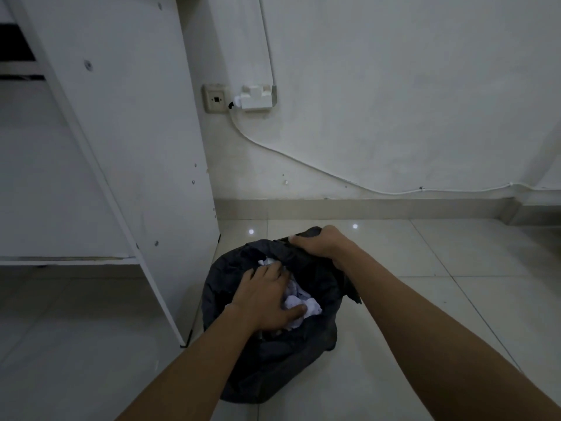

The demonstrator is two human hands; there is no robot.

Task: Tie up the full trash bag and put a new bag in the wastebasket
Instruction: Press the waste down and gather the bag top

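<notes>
A black trash bag (318,302) sits over a wastebasket on the tiled floor in the head view, its mouth open. Crumpled white paper (300,303) lies inside it. My left hand (267,299) lies flat over the bag's opening, fingers spread, thumb touching the paper. My right hand (318,241) grips a bunched part of the bag's rim at the far side. The basket itself is hidden under the bag.
A white cabinet (127,147) stands directly left of the bag, its side panel close to it. Behind is a white wall with a socket (216,99), a plug adapter (257,97) and a white cable (303,161) running along it. Tiled floor (440,268) lies to the right.
</notes>
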